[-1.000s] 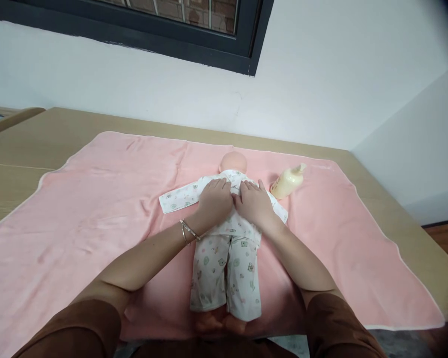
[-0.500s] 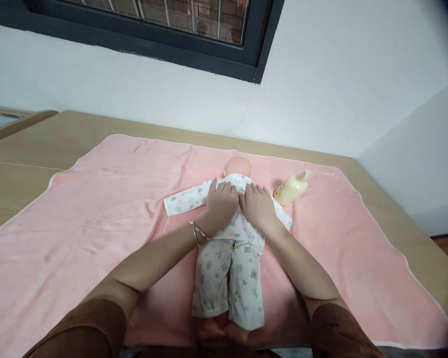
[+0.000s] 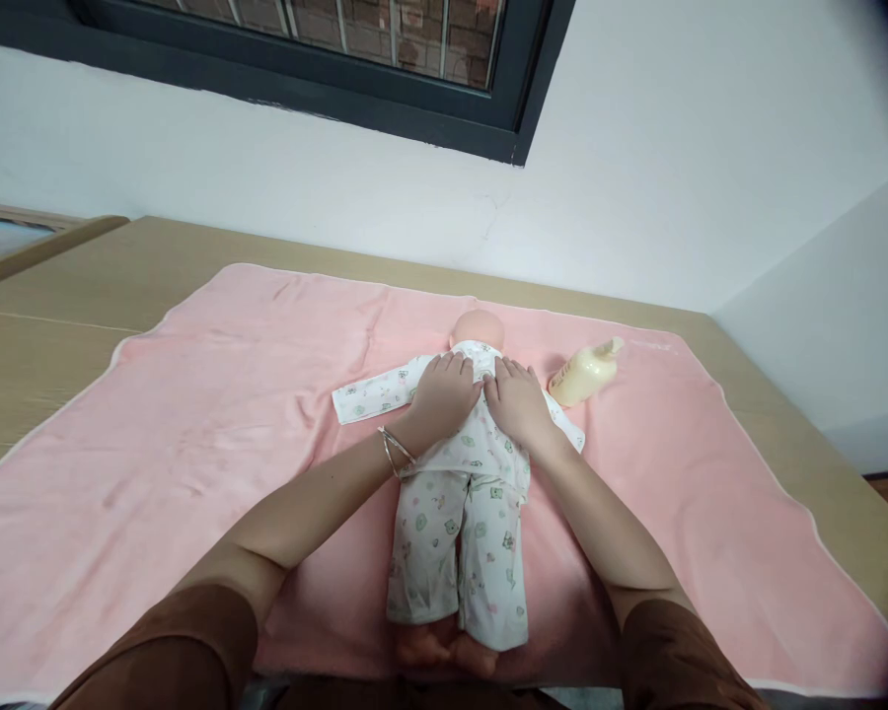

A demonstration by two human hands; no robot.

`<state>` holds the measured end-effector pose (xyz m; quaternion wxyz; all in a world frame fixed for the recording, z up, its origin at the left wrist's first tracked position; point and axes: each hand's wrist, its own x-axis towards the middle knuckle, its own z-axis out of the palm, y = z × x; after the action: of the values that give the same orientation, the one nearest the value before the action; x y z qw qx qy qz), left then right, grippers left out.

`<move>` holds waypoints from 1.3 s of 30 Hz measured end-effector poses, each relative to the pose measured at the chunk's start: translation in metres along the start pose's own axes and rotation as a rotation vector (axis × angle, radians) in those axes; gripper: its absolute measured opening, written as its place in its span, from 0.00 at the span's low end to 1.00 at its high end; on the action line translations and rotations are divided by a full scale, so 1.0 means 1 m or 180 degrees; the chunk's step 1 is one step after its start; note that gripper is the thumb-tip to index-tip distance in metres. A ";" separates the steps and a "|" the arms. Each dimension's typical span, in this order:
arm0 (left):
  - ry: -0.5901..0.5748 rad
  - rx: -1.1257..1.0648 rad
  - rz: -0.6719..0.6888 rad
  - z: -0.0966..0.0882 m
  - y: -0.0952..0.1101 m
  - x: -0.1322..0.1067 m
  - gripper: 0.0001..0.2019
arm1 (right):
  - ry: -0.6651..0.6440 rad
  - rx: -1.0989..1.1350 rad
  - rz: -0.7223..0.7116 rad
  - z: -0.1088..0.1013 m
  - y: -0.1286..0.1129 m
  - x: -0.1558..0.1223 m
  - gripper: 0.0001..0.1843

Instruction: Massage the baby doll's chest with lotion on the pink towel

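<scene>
A bald baby doll [image 3: 489, 449], dressed in a white printed top and trousers, lies stretched out with its head away from me. No face shows on its head [image 3: 478, 328], and its bare feet [image 3: 448, 646] point toward me. My left hand [image 3: 448, 390] lies flat on the left side of the doll's upper body, fingers extended. On the right side, my right hand [image 3: 519, 399] rests flat in the same way, the thumbs close together at the middle. Neither hand grips anything. A bracelet [image 3: 396, 452] circles my left wrist.
A pink blanket [image 3: 214, 414] spreads under the doll over a wooden table [image 3: 59, 286]. Right of the doll's head, a cream pump bottle [image 3: 584, 373] lies or leans on the blanket. Behind stand a white wall [image 3: 636, 197] and a dark window frame [image 3: 385, 99].
Both hands have slid slightly toward the doll's neck, staying flat on its top. The whole view has shifted a little; the doll and the bottle keep their places on the blanket.
</scene>
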<state>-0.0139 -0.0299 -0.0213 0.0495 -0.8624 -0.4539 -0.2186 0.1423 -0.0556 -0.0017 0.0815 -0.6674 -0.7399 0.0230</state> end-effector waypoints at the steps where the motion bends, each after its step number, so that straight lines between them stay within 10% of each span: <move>1: 0.0031 0.0092 0.0041 -0.003 0.005 -0.002 0.15 | 0.0002 -0.0099 -0.0051 -0.002 -0.005 -0.006 0.32; 7: 0.0027 -0.0003 0.0269 -0.010 0.012 -0.003 0.13 | -0.0062 -0.0273 -0.0177 -0.013 -0.017 -0.024 0.32; 18: 0.0234 -0.0926 -0.0478 0.030 -0.013 0.006 0.25 | 0.0222 0.0507 0.0108 0.020 0.011 0.010 0.35; 39: 0.0187 -0.0870 -0.0416 0.025 -0.013 0.002 0.24 | 0.0223 0.0504 -0.0218 0.027 0.025 0.014 0.39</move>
<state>-0.0153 -0.0132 -0.0440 -0.0695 -0.8229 -0.4734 -0.3062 0.1617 -0.0368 -0.0310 0.1606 -0.6336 -0.7548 0.0553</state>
